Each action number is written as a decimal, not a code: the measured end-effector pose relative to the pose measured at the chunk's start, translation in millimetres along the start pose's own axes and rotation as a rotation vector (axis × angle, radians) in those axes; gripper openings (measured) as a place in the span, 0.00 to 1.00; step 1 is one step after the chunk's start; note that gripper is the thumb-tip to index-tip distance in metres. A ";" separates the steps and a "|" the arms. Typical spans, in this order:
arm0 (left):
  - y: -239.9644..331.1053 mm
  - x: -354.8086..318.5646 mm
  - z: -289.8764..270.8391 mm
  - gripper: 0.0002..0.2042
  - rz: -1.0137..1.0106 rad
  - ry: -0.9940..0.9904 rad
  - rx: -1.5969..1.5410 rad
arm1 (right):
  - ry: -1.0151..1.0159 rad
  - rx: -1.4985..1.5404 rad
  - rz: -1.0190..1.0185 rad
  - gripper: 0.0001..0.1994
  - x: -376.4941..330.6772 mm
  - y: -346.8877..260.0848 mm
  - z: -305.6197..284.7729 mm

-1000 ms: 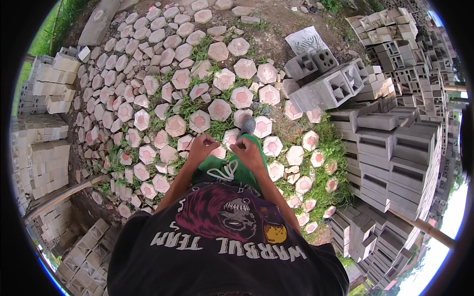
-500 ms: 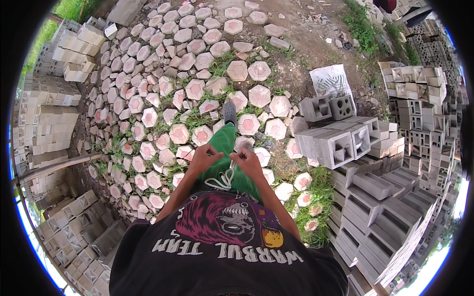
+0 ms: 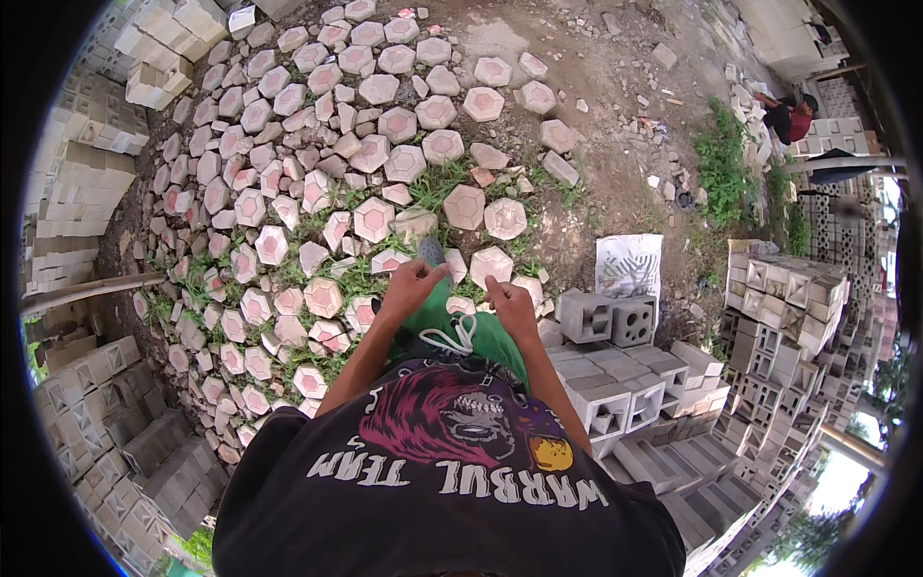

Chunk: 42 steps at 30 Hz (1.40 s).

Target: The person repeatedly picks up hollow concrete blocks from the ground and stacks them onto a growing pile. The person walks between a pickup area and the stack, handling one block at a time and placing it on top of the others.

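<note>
Looking straight down the front of a person in a black printed T-shirt [image 3: 452,481] and green shorts [image 3: 461,332], I see both forearms reach forward from the lower edge, the hands held close together at waist height. The left hand [image 3: 409,287] has its fingers curled at the top of the shorts; the right hand [image 3: 512,306] is closed in a loose fist with the thumb up. A white drawstring [image 3: 454,337] lies looped on the green cloth just below and between the two hands, its loops hanging toward the body, about equally near to each hand. I cannot tell whether either grip actually pinches the cord. One grey shoe [image 3: 431,252] shows just beyond the left hand. The ground ahead is bare earth and tufts of grass, strewn with many hexagonal paving stones [image 3: 464,204], pale with pinkish faces, spreading toward the far and left edges. Grey hollow concrete blocks [image 3: 608,317] are stacked to the right, with a white patterned sack [image 3: 629,264] lying behind them. Pale bricks [image 3: 77,192] are piled along the left edge. Another person [image 3: 790,115] crouches far off at the upper right.
</note>
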<state>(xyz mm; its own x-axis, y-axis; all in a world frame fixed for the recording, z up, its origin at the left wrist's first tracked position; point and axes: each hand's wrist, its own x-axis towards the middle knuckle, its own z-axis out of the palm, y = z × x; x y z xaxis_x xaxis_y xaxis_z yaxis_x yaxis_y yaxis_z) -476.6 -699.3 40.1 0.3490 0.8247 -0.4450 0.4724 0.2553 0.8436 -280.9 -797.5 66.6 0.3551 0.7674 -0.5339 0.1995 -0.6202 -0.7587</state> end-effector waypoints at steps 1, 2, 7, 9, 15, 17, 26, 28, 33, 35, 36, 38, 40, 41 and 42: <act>4.1 11.4 -7.1 0.23 -0.060 0.024 -0.064 | -0.018 0.015 -0.041 0.25 17.9 -12.3 -1.9; 8.0 23.1 -13.4 0.23 -0.075 0.046 -0.079 | -0.036 0.030 -0.082 0.25 35.9 -22.4 -2.0; -2.0 65.9 -32.9 0.21 -0.146 0.103 -0.198 | -0.123 0.107 -0.138 0.21 97.8 -71.3 0.4; -3.4 75.6 -34.0 0.21 -0.178 0.129 -0.240 | -0.185 0.095 -0.119 0.20 118.8 -82.3 1.0; 24.8 118.9 -44.7 0.21 -0.300 0.180 -0.250 | -0.344 -0.032 -0.082 0.18 187.9 -115.5 -4.4; 45.8 145.6 -54.9 0.21 -0.333 0.179 -0.229 | -0.341 -0.022 -0.123 0.18 217.4 -136.3 -6.5; 146.3 279.7 -78.3 0.21 -0.267 0.308 -0.161 | -0.285 0.203 -0.218 0.17 363.6 -235.6 -76.3; 156.1 305.6 -80.7 0.21 -0.237 0.307 -0.112 | -0.238 0.308 -0.175 0.16 392.6 -247.3 -96.6; 181.7 342.7 -85.8 0.20 -0.302 0.268 -0.133 | -0.119 0.446 -0.023 0.22 443.5 -255.9 -120.9; 187.5 360.1 -89.9 0.20 -0.326 0.256 -0.136 | -0.120 0.456 -0.006 0.22 456.5 -262.1 -124.7; 188.3 368.8 -90.4 0.20 -0.324 0.265 -0.127 | -0.121 0.461 0.001 0.22 462.4 -265.2 -125.5; 192.5 389.2 -94.5 0.21 -0.316 0.282 -0.111 | -0.124 0.452 -0.003 0.23 477.0 -272.9 -126.6; 202.4 410.3 -101.8 0.21 -0.300 0.260 -0.115 | -0.113 0.458 0.010 0.23 492.0 -282.6 -125.9; 207.2 421.5 -106.1 0.21 -0.293 0.250 -0.117 | -0.101 0.468 0.025 0.24 500.1 -288.1 -125.5; 207.6 433.7 -110.7 0.21 -0.291 0.235 -0.125 | -0.089 0.478 0.039 0.24 509.1 -294.0 -124.4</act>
<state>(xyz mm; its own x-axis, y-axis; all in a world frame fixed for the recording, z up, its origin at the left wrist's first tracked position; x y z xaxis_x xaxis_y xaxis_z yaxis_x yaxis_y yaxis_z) -316.7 -232.7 55.5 0.0130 0.7984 -0.6020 0.4167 0.5430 0.7290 -45.2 -244.8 64.3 0.2703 0.7689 -0.5794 -0.2611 -0.5207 -0.8129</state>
